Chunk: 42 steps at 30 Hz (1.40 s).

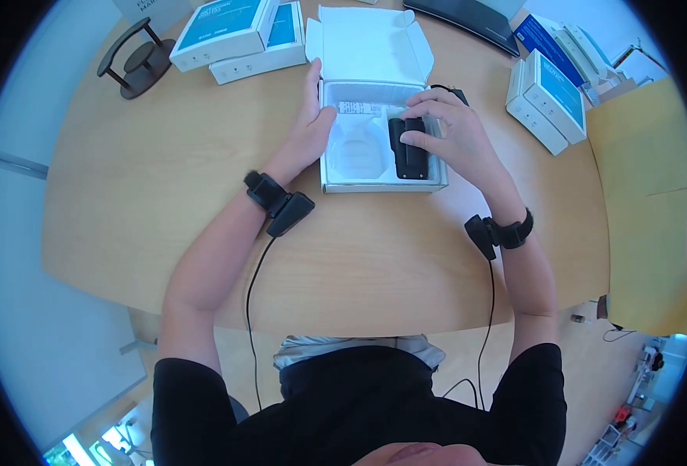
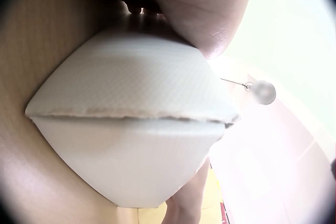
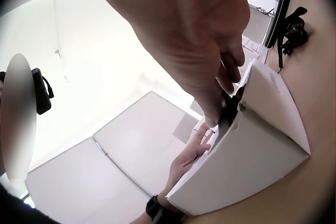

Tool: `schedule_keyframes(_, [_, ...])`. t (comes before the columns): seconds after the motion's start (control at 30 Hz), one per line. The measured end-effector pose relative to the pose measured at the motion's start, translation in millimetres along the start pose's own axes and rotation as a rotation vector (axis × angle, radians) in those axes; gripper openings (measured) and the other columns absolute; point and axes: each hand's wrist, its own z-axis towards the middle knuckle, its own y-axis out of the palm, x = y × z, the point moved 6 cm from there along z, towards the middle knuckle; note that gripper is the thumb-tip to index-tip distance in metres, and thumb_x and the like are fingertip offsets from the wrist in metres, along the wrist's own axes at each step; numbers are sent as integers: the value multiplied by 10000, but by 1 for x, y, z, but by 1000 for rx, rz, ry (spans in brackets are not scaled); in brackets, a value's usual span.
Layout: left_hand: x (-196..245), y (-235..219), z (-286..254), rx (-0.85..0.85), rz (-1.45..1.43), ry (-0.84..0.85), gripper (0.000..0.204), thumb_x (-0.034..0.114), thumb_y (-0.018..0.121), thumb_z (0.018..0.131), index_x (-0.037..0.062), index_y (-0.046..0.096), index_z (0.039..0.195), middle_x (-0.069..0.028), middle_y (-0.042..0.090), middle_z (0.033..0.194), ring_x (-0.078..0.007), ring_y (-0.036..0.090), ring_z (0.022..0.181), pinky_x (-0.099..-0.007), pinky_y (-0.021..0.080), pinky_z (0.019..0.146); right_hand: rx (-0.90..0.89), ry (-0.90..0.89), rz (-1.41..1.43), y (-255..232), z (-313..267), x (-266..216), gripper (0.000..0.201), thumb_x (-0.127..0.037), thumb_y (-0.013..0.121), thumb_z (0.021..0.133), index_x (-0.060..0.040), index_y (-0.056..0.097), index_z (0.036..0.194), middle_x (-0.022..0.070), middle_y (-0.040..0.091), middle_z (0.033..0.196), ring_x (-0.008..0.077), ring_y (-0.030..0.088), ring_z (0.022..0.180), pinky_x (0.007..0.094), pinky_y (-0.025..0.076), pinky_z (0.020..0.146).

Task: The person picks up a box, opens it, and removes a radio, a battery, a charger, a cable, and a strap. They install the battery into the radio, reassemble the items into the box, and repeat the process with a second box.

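Note:
An open white cardboard box (image 1: 382, 187) stands on the table, its lid (image 1: 371, 46) folded back. My left hand (image 1: 307, 132) holds the box's left side, with the thumb over the rim and the fingers straight along the outer wall. Inside the box, a black oblong device (image 1: 412, 161) sits in the right part of the white molded insert (image 1: 357, 159). My right hand (image 1: 464, 132) grips its upper part, thumb on its face and fingers at its far end. The insert's round hollow at the left holds nothing. In the right wrist view, only part of the device (image 3: 229, 111) shows above the rim.
White-and-blue boxes (image 1: 227, 31) are stacked at the back left, beside a dark stand (image 1: 143, 66). More boxes (image 1: 549, 101) stand at the back right. A black laptop (image 1: 468, 27) lies behind the open box. A yellow panel (image 1: 646, 210) borders the table's right side.

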Motion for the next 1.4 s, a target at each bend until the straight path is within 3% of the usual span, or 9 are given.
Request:
schedule_keyframes(0.37, [0,-2,2,-36,39,-29,849,47,469,1002,29,17,1721,-211,90,1780,-306,72,1659,-385,88,1319,-29,-12,239,-15,-11,-8,197,-134,871,856,-69,746,993,76,723,1235,217,664,1103,351,511,979])
schedule_keyframes(0.53, [9,0,2,-30,67,-48,820,73,486,1035,37,41,1722,-187,91,1786,-304,81,1660,-417,112,1318,111,10,413,-43,4,-1,191,-160,859,899,-59,758,1026,86,740,1207,177,682,1092,331,536,933])
schedule_keyframes(0.63, [23,-11,7,-26,151,-31,751,103,500,1062,49,139,1718,-176,157,1777,-291,102,1659,-430,127,1317,212,-9,519,-60,15,7,214,-188,853,922,-53,772,1067,89,740,1210,170,692,1077,326,550,909])
schedule_keyframes(0.73, [68,-28,10,74,503,173,675,135,569,1068,47,285,1675,-149,359,1695,-280,241,1619,-432,242,1294,234,14,649,-65,22,1,232,-216,850,927,-51,777,1073,92,743,1221,167,692,1082,333,547,920])
schedule_keyframes(0.83, [106,13,19,-68,-67,12,686,209,653,1069,37,326,1646,-162,441,1621,-281,369,1561,-411,368,1230,225,-43,629,-54,28,-19,248,-242,837,941,-47,781,1083,97,746,1235,167,690,1074,348,542,935])
schedule_keyframes(1.07, [123,79,30,-172,-265,-164,576,403,650,1079,20,501,1482,-146,687,1305,-269,746,1091,-430,607,989,354,-102,699,-49,31,-36,262,-294,670,1057,-56,769,1106,77,750,1150,142,668,1022,312,528,886])
schedule_keyframes(1.23, [122,64,53,84,-833,-224,478,438,580,1103,45,592,1375,-158,691,1316,-271,705,1143,-444,574,1038,521,33,842,-49,31,-14,310,-294,627,1067,0,712,1116,48,708,969,115,643,875,279,537,792])
schedule_keyframes(1.33, [117,57,66,206,-1013,-194,441,463,598,1085,101,613,1335,-120,696,1292,-255,680,1181,-445,551,1055,204,209,882,-31,29,-26,330,-284,635,1042,37,687,1099,59,701,900,112,629,760,293,544,722])
schedule_keyframes(1.4, [114,61,65,208,-948,-236,463,515,594,1072,120,617,1313,-100,694,1292,-252,680,1185,-440,550,1043,198,233,765,-20,27,-36,337,-276,637,1029,46,686,1115,56,698,867,116,635,721,295,545,701])
